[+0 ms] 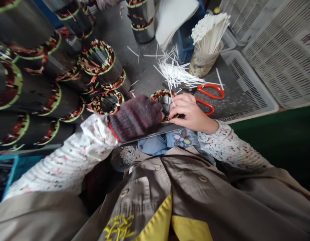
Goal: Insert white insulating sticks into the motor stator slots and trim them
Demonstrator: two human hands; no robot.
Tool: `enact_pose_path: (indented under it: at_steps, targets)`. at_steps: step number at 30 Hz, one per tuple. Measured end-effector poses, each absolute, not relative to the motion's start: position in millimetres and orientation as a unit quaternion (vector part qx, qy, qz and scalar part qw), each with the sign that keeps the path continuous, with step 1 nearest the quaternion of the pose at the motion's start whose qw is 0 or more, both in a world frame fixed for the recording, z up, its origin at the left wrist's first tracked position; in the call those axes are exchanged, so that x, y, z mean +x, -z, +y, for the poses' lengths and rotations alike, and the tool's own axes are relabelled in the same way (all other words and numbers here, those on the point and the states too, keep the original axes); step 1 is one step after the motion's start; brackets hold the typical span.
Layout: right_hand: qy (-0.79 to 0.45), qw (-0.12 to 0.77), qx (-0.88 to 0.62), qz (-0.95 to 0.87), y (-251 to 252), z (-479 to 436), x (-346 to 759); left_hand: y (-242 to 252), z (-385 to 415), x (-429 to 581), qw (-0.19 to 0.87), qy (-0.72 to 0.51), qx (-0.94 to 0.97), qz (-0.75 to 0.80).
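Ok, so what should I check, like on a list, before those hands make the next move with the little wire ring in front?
1. Left hand at the wire-wound ring: ok, gloved, against its left side.
2. Right hand at the ring: ok, bare fingers at its right side.
3. White strip held firmly: cannot tell; it shows by the right fingertips, but the grip is unclear.
4. Scissors well away from the right hand: not ok, their orange handles lie right beside it.
5. Loose white strips tidy: not ok, they lie in a messy heap beyond the ring.
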State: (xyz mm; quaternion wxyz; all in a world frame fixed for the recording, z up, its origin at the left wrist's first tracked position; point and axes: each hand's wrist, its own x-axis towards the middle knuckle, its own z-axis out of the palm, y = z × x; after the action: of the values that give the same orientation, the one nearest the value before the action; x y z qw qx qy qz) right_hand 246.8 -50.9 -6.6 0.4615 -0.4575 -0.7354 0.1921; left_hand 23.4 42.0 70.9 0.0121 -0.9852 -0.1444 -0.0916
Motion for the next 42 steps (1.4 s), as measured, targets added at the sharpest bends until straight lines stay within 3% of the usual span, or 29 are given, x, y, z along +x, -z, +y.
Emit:
enact_pose_path:
  at_steps: [3, 6, 9, 14, 19, 26, 33, 42]
  targets:
    - [-0.112, 0.568, -0.493, -0.65, 3.6, -35.0, 278.4, -66.0, 37.6, 8.5, 0.037, 0.121, -0.992, -0.011]
    - [-0.011, 0.623, -0.59, -0.514, 13.7, 8.4, 325.4, -51.2, 40.2, -2.6, -0.043, 0.185, -0.982, 0.0]
    - [0.005, 0.584, -0.649, -0.487, 25.4, 61.3, 358.9, -34.6, 39.7, 3.9, -0.084, 0.241, -0.967, -0.01]
    - [0.013, 0.511, -0.687, -0.516, 22.9, 104.0, 369.4, -20.2, 18.2, 25.6, 0.009, 0.329, -0.94, -0.092]
    - [0.012, 0.515, -0.662, -0.544, 11.1, 86.9, 382.2, -12.9, 6.8, 32.3, 0.032, 0.358, -0.921, -0.147]
    - [-0.126, 0.662, -0.544, -0.5, -1.7, -7.1, 310.3, -4.5, 3.4, 40.0, 0.015, 0.35, -0.909, -0.224]
    - [0.032, 0.519, -0.425, -0.741, 12.0, -108.4, 252.8, -4.3, -1.9, 43.3, 0.029, 0.373, -0.896, -0.24]
    - [-0.04, 0.501, -0.384, -0.774, 30.7, -124.7, 272.4, 1.8, -4.1, 47.7, 0.051, 0.339, -0.894, -0.289]
